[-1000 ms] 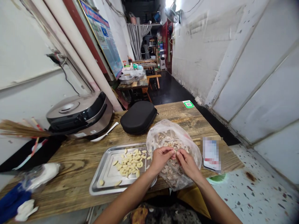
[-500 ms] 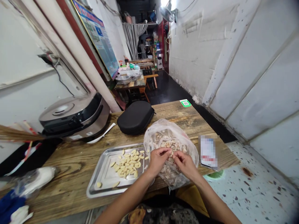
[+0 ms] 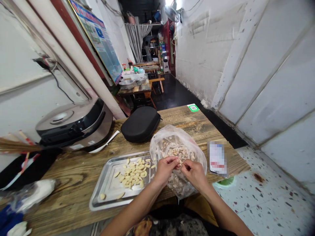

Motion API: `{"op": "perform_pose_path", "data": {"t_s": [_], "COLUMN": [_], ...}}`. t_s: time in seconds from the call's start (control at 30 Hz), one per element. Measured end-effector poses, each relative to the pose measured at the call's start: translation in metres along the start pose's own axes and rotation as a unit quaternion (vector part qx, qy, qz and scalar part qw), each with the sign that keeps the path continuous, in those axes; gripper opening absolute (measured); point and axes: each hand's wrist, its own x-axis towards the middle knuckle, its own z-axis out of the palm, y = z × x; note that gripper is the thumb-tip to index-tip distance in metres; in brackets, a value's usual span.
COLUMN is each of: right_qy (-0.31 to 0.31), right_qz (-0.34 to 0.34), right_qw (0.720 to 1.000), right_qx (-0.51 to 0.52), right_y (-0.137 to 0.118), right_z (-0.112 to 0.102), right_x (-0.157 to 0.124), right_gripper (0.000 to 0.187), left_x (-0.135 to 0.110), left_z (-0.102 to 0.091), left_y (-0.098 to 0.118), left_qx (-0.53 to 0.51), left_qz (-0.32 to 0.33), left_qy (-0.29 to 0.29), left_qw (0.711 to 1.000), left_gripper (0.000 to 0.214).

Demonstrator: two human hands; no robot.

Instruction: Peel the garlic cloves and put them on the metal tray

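My left hand [image 3: 165, 168] and my right hand [image 3: 194, 172] meet over the open mouth of a clear plastic bag [image 3: 178, 144] full of garlic skins and cloves. Both hands pinch one small garlic clove [image 3: 180, 162] between their fingertips. Just left of the bag lies a metal tray [image 3: 108, 190] holding several peeled pale-yellow cloves [image 3: 134, 172]. Bag and tray rest on a worn wooden table [image 3: 73, 177], near its front edge.
A black zipped case [image 3: 140, 124] lies behind the tray, with a silver electric cooker [image 3: 73, 126] and a white spoon [image 3: 107, 142] to its left. A phone [image 3: 217, 158] lies right of the bag. Broom bristles [image 3: 17, 146] and a bagged white cloth [image 3: 34, 193] sit at far left.
My hands stay pinched together over the bag, with small finger movements on the clove. The camera has turned slightly right, so everything sits a little further left in view.
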Motion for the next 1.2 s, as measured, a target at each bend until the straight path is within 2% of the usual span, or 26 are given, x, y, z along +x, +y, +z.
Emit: {"op": "perform_pose_path", "data": {"t_s": [0.1, 0.17, 0.23, 0.43, 0.57, 0.67, 0.73, 0.8, 0.9, 0.97, 1.07, 1.2], "right_qy": [-0.020, -0.051, -0.061, -0.025, -0.040, -0.047, -0.041, -0.024, 0.004, 0.018, 0.050, 0.084], "right_qz": [0.117, 0.211, 0.267, 0.297, 0.296, 0.294, 0.293, 0.271, 0.186, 0.122, 0.035, -0.065], "right_qw": [0.984, 0.946, 0.905, 0.826, 0.802, 0.813, 0.834, 0.875, 0.947, 0.975, 0.994, 0.993], "right_qx": [0.130, 0.240, 0.325, 0.479, 0.516, 0.501, 0.466, 0.401, 0.263, 0.185, 0.087, -0.043], "right_y": [-0.002, -0.004, -0.006, -0.013, -0.014, -0.013, -0.013, -0.013, -0.013, -0.012, -0.010, -0.008], "right_z": [-0.003, -0.003, -0.003, 0.002, 0.004, 0.005, 0.006, 0.005, 0.001, -0.002, -0.005, -0.004], "right_x": [0.003, 0.004, 0.004, 0.005, 0.006, 0.007, 0.008, 0.009, 0.010, 0.010, 0.007, 0.001], "right_gripper": [0.016, 0.012, 0.011, 0.013, 0.014, 0.014, 0.014, 0.014, 0.012, 0.014, 0.017, 0.020], "left_x": [-0.002, -0.003, -0.003, -0.005, -0.007, -0.007, -0.006, -0.005, -0.004, -0.004, -0.005, -0.006], "left_z": [0.000, 0.000, 0.001, 0.010, 0.014, 0.014, 0.013, 0.011, 0.009, 0.007, 0.007, 0.009], "left_y": [0.003, 0.004, 0.003, -0.001, 0.002, 0.003, 0.002, 0.002, 0.004, 0.007, 0.011, 0.012], "left_qx": [0.015, 0.012, -0.014, -0.060, -0.145, -0.199, -0.224, -0.241, -0.228, -0.205, -0.182, -0.118], "left_qz": [0.023, 0.025, 0.014, 0.038, -0.001, -0.025, -0.038, -0.053, -0.059, -0.049, -0.038, -0.005], "left_qy": [-0.017, -0.041, -0.061, -0.021, -0.043, -0.051, -0.049, -0.047, -0.058, -0.069, -0.080, -0.071], "left_qw": [0.999, 0.999, 0.998, 0.997, 0.988, 0.978, 0.973, 0.968, 0.970, 0.975, 0.979, 0.990], "left_gripper": [0.025, 0.025, 0.025, 0.021, 0.024, 0.026, 0.026, 0.026, 0.027, 0.028, 0.030, 0.036]}}
